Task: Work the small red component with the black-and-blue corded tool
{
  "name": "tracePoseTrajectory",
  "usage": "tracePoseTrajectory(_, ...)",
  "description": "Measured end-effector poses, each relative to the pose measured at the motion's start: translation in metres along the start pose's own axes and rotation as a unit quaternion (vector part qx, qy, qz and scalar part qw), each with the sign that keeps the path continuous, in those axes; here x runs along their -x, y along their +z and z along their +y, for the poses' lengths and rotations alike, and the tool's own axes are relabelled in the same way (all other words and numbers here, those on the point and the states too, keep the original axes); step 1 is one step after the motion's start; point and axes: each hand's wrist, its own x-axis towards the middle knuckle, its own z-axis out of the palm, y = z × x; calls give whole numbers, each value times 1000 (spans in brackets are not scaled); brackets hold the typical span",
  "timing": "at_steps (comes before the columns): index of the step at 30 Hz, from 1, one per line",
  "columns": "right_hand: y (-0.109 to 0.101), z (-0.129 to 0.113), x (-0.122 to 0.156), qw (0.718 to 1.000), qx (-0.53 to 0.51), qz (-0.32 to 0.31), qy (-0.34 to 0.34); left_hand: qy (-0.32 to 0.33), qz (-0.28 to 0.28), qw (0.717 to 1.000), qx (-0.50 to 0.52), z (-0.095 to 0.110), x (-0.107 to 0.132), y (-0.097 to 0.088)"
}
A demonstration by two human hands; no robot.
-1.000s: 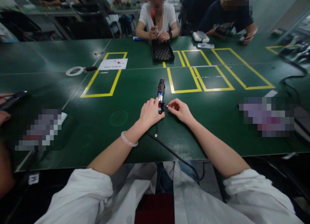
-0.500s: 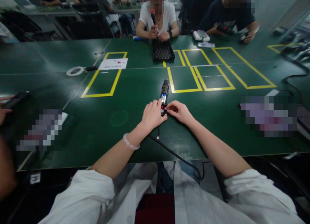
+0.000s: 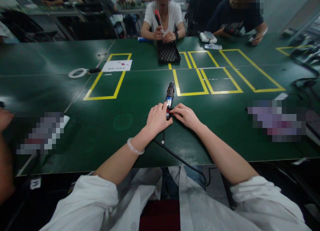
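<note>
A slim black device [image 3: 170,91] with a silver and blue cylinder in its open body lies on the green table, its narrow end pointing away from me. My left hand [image 3: 158,118] is closed round the left side of its near end and steadies it. Small red and dark parts show beside the thumb. From the right, my right hand [image 3: 185,115] reaches to this end with thumb and fingertips pinched together; what they grip is too small to make out. A black cable [image 3: 180,158] with a small ring terminal [image 3: 163,142] beside it runs from under my left hand over the table edge.
Yellow tape rectangles [image 3: 192,93] mark the table ahead. Across it, a person holds a red and black tool [image 3: 157,17] over a black tray [image 3: 168,61]. A white sheet [image 3: 117,66] and white cable coil [image 3: 77,73] lie left. Blurred-out items lie at both sides.
My right fingers have shifted slightly at the device's near end, and the orange bit under them no longer shows. At far left, another person's hand has moved and its dark tool has mostly left view.
</note>
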Motion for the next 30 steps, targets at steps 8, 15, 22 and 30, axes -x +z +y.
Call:
tracePoseTrajectory(8, 1, -11, 1, 999, 32, 6, 19, -7, -1, 1000, 1, 3, 1, -1)
tracePoseTrajectory(15, -2, -22, 2, 998, 56, 14, 39, -19, 17, 1000, -4, 4, 2, 2)
tracePoseTrajectory(22, -3, -23, 2, 998, -10, 23, 64, -49, 17, 999, -4, -1, 0, 4)
tracePoseTrajectory(30, 2, -12, 1, 979, -176, 40, 91, -38, 4, 999, -12, -24, 0, 1)
